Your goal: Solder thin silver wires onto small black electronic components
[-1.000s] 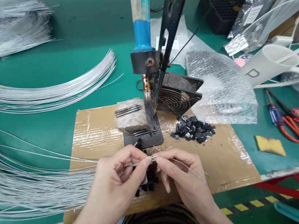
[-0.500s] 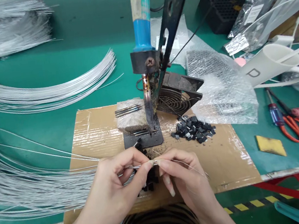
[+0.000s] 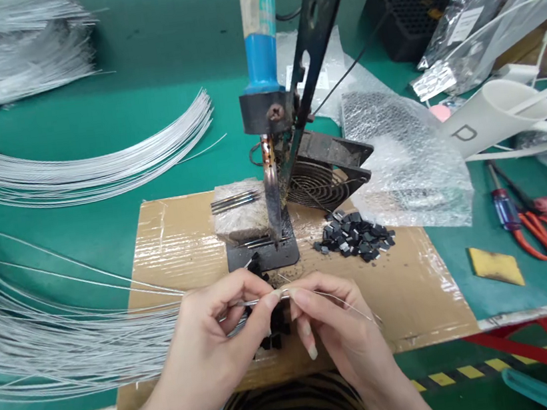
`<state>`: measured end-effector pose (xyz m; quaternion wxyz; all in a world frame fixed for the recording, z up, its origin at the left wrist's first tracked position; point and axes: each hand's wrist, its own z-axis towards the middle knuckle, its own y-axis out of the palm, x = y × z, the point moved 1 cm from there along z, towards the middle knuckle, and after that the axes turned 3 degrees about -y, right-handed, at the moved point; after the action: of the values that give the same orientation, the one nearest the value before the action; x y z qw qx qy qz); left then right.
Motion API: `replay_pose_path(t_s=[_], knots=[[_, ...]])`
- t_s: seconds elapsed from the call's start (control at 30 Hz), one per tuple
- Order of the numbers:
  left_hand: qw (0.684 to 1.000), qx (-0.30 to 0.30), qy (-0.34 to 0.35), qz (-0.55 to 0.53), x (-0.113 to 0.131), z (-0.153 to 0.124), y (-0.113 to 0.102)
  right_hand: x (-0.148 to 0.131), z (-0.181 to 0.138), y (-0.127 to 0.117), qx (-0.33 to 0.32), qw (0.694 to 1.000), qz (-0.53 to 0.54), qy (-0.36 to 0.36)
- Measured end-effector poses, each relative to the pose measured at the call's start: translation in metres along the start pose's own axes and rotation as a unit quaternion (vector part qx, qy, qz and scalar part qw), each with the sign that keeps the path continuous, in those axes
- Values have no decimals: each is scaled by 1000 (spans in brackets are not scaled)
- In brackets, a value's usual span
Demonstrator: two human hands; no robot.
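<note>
My left hand (image 3: pixel 221 343) is closed in a pinch, thumb against forefinger, on a grey wire (image 3: pixel 250 303). Almost touching it, my right hand (image 3: pixel 344 320) pinches a thin wire (image 3: pixel 350 306) whose loose length trails toward the lower right. Where the two meet, the fingertips hide most of the detail. Just beyond the hands, a blue-handled soldering iron (image 3: pixel 262 58) is clamped tip down over a small dark plate (image 3: pixel 263 257). Small black pieces (image 3: pixel 274 341) lie under and behind my fingers, at the ends of a large bundle of grey wires (image 3: pixel 69 339).
Cardboard (image 3: pixel 407 301) covers the bench under my hands. A heap of small black parts (image 3: pixel 354 235) lies right of the iron, with a fan (image 3: pixel 323 175) behind. Another wire bundle (image 3: pixel 91 162) rests at left. Farther right are a yellow sponge (image 3: pixel 496 266), orange-handled scissors (image 3: pixel 543 240) and a white mug (image 3: pixel 489 119).
Both hands keep their pinch near the same spot. The right hand's lower fingers have shifted very slightly; otherwise only a tiny shift of the view shows.
</note>
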<state>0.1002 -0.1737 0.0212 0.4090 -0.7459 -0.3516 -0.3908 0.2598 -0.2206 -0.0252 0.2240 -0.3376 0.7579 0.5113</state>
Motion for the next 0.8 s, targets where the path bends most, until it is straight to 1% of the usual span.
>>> replay_pose_path(t_s=[0.1, 0.2, 0.27, 0.37, 0.5, 0.63, 0.7, 0.8], knots=[[999, 15, 40, 23, -1, -1, 3, 1, 0, 2, 13, 1000, 5, 2], [995, 43, 73, 53, -6, -1, 6, 3, 0, 4, 29, 999, 17, 4], [994, 59, 73, 65, -10, -3, 8, 5, 0, 5, 34, 999, 23, -1], [995, 62, 59, 60, -16, -6, 10, 8, 0, 7, 41, 999, 20, -11], [996, 68, 50, 32, -17, -8, 12, 9, -1, 9, 51, 998, 15, -25], [995, 89, 29, -14, -14, -7, 13, 8, -1, 9, 41, 998, 17, -35], [994, 96, 36, -28, -14, -5, 13, 7, -1, 7, 36, 998, 10, -44], [994, 97, 53, -23, -16, -3, 12, 7, -1, 4, 29, 998, -32, -53]])
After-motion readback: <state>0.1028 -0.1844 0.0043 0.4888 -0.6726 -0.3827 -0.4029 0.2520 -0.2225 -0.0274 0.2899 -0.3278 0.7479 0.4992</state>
